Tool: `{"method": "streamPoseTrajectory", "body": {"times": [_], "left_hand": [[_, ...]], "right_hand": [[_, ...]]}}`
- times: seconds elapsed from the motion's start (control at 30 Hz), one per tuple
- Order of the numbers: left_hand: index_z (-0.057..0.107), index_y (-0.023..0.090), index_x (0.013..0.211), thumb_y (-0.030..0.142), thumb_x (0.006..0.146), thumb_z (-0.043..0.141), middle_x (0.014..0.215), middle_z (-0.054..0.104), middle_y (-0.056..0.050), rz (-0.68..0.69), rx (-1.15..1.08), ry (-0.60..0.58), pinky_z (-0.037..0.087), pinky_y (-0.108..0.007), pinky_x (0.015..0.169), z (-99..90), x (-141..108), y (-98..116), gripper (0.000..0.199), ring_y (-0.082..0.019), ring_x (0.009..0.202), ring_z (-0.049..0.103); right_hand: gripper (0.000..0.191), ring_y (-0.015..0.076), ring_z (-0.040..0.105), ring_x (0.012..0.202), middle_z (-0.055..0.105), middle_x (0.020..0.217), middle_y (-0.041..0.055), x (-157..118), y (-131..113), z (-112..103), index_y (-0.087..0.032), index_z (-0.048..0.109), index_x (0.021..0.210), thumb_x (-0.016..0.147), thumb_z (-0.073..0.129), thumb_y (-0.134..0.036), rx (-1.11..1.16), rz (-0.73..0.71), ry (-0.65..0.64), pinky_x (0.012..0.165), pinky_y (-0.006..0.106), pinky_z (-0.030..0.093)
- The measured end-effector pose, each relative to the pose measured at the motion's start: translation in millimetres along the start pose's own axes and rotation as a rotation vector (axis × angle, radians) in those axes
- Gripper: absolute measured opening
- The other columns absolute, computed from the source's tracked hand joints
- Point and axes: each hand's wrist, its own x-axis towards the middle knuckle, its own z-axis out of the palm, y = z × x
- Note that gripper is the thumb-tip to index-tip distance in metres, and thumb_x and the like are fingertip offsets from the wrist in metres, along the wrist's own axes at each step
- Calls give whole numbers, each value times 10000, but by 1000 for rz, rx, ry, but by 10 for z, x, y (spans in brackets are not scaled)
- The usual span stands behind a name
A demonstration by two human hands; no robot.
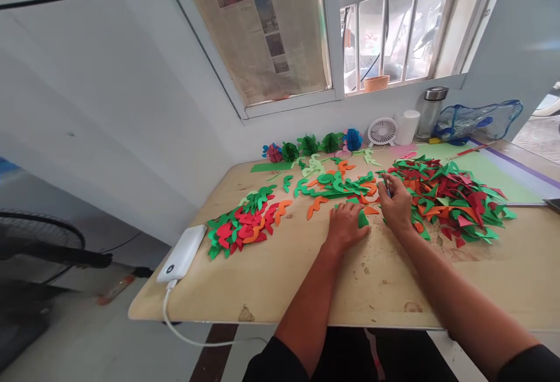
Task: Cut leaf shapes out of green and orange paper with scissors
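Note:
My left hand (347, 225) is on the table with its fingers bent over a piece of green paper (363, 218), pressing it against the wood. To its right, my right hand (397, 200) is closed around a slim dark tool (385, 182) that points up and away; its exact kind is too small to tell. Just beyond both hands lies a loose heap of green and orange curved paper cutouts (336, 185). A larger pile of red, green and orange paper scraps (459, 198) spreads right beside my right hand.
Red, green and orange cutouts (247, 224) lie at the left, near a white power bank (182, 255) with a cable. Folded paper balls (310, 145), a small white fan (382, 132), a glass bottle (430, 115) and a clear pouch (479, 121) line the wall. A light green board (503, 172) lies right.

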Motion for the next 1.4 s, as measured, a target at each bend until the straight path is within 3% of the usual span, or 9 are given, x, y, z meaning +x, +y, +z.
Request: {"method": "streamPoseTrajectory", "body": {"times": [0.1,0.2,0.27,0.4,0.53,0.97,1.17,1.27,1.4], "left_hand": [[663,234,1057,264,725,678,1050,667,-101,12,-10,30,424,-425,882,23,24,-37,334,-303,1045,558],[663,225,793,202,746,626,876,679,-73,-46,-142,130,441,-354,795,33,59,-75,64,-247,905,600],[618,218,685,173,764,590,784,665,-51,-119,-234,253,442,-313,741,25,79,-100,95,-210,818,608],[593,206,695,193,820,540,748,653,-38,-227,-335,585,446,-277,687,-16,94,-137,136,-173,742,603],[600,200,776,211,857,514,752,642,-40,-151,-366,783,468,-275,703,-39,77,-104,119,-164,739,598],[597,198,834,169,876,527,819,666,-57,279,-237,812,507,-312,771,-4,0,149,86,-173,831,622],[611,206,822,233,833,601,814,679,-54,440,-262,700,506,-348,819,-64,-53,236,31,-193,866,633],[625,198,890,266,847,576,876,684,-71,282,-431,756,503,-342,821,-97,-64,224,94,-191,892,634],[633,190,925,332,816,604,806,668,-52,-210,-826,685,499,-285,688,-103,14,135,181,-161,755,628]], "right_hand": [[350,167,483,590,586,646,28,-45,24,46,-143,696,876,825,505,-432,-48,-49,-152,576,271,383],[346,167,473,591,581,611,26,-48,56,58,-148,689,792,822,503,-438,-68,-20,-172,570,269,367],[344,158,444,566,546,575,11,-39,72,60,-149,680,765,815,510,-444,-44,15,-157,546,267,344],[359,136,388,507,463,508,-19,-41,86,77,-164,628,677,783,554,-499,62,104,-185,491,266,293],[426,114,334,453,426,464,-32,-79,76,121,-190,543,561,737,598,-574,174,219,-300,451,265,246],[551,80,240,387,306,431,-77,-128,-7,174,-231,397,535,620,640,-719,404,446,-405,380,256,169],[453,64,269,422,344,485,-92,-115,-55,123,-200,517,651,512,816,-510,649,556,-383,383,215,191],[426,59,241,414,311,480,-105,-111,-93,99,-199,530,670,509,820,-466,626,583,-352,378,206,192],[367,81,334,452,379,536,-77,-135,-144,77,-204,530,679,557,789,-434,615,513,-419,423,223,312]]}}
